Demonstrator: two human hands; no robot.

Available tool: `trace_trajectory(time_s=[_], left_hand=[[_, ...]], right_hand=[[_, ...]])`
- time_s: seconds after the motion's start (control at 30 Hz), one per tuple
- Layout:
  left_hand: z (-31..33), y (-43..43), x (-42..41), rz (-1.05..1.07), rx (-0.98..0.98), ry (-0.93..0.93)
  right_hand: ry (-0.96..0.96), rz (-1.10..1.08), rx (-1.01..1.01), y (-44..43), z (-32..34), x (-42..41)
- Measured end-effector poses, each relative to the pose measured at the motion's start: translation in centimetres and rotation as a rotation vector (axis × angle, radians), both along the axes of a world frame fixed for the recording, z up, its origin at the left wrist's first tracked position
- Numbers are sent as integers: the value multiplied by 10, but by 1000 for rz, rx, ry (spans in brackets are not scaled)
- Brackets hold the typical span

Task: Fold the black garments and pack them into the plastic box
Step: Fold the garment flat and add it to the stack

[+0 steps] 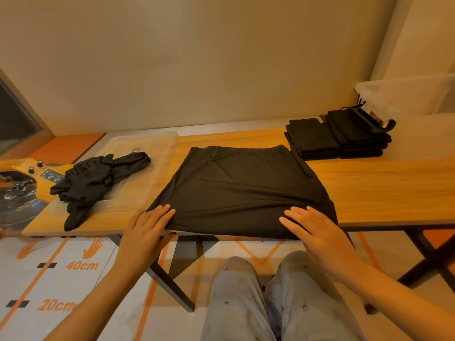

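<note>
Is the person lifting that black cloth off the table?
No, the left hand and right hand rest open-fingered on the black garment, which lies spread on the table.

Warm, dim amber indoor light, soft shadows, slight overall blur, wide-angle bending toward the edges.

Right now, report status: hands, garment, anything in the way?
Left hand and right hand open, flat on near edge of black garment. Two folded stacks beside plastic box. Crumpled garment on lid to the left, nothing blocking.
</note>
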State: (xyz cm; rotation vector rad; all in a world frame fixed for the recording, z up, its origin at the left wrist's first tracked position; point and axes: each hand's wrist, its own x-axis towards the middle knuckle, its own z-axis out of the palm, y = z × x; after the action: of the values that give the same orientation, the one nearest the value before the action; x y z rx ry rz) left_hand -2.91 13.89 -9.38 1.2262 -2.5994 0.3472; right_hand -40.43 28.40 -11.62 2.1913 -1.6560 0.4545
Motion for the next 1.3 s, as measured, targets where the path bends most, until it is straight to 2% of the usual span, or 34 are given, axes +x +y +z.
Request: trace_trajectory(time_s=[0.13, 0.23, 0.4, 0.5, 0.57, 0.8, 0.93, 1.03, 1.13, 1.2, 1.3], left_hand=[[-2, 5, 8, -2, -59, 9], [-1, 7, 13, -16, -48, 11], [4, 9, 17, -31, -44, 80], [15, 6, 15, 159, 134, 273], [27, -1, 17, 179, 170, 389], [110, -53, 11, 111, -86, 601], [176, -95, 10, 207, -206, 649], [231, -122, 12, 334, -428, 595], [284, -142, -4, 457, -538, 668], [313, -161, -25, 471, -536, 716], [334, -195, -73, 456, -503, 683]], right_hand=[[-49, 47, -9, 13, 1, -11], [-177, 55, -25, 17, 11, -16], [-443, -23, 80, 13, 41, -22], [-547, -73, 90, 5, 65, -23], [-630, -96, 92, -3, 83, -24], [-827, -46, 93, -36, 182, -28], [-901, 80, 185, -48, 246, -6], [-991, 185, 175, -56, 277, 19], [-1132, 257, 152, -67, 291, 39], [-1242, 260, 130, -76, 289, 45], [-1430, 190, 130, -86, 267, 38]])
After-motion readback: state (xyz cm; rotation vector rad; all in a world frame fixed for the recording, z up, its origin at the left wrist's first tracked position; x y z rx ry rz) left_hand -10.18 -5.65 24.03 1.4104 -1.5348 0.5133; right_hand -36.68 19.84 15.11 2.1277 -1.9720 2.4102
